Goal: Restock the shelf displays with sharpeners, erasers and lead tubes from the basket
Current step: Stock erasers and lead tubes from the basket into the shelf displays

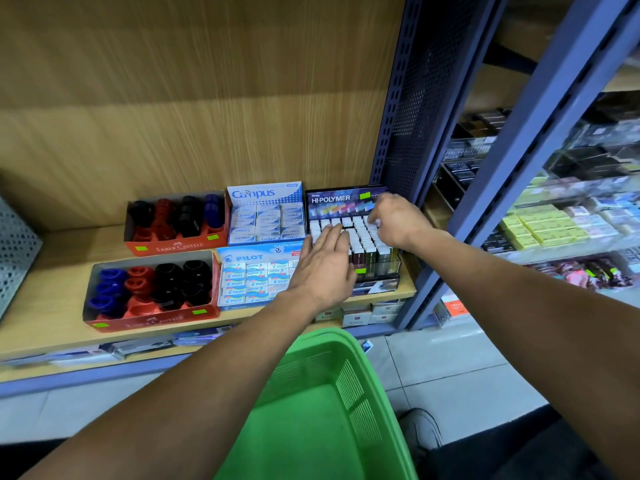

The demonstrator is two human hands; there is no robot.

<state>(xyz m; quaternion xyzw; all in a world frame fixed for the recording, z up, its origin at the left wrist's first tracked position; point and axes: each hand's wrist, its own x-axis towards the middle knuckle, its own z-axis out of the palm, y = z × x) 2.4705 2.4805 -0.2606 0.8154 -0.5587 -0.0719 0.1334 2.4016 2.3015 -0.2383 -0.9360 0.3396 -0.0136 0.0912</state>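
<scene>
On the wooden shelf stands a dark Hi-Polymer display packed with white-capped lead tubes. My left hand lies flat with straight fingers on the tube caps at the display's left front. My right hand reaches over the back right rows, its fingertips curled down onto a tube cap there. Left of the display sit a Campus eraser box and a Pilot eraser box. Two red boxes of sharpeners stand further left. The green basket hangs below my arms and looks empty inside.
A blue perforated upright bounds the shelf on the right. Beyond it, another rack holds more stationery. A grey mesh panel stands at the far left. Lower shelves with packets run beneath. A shoe shows on the tiled floor.
</scene>
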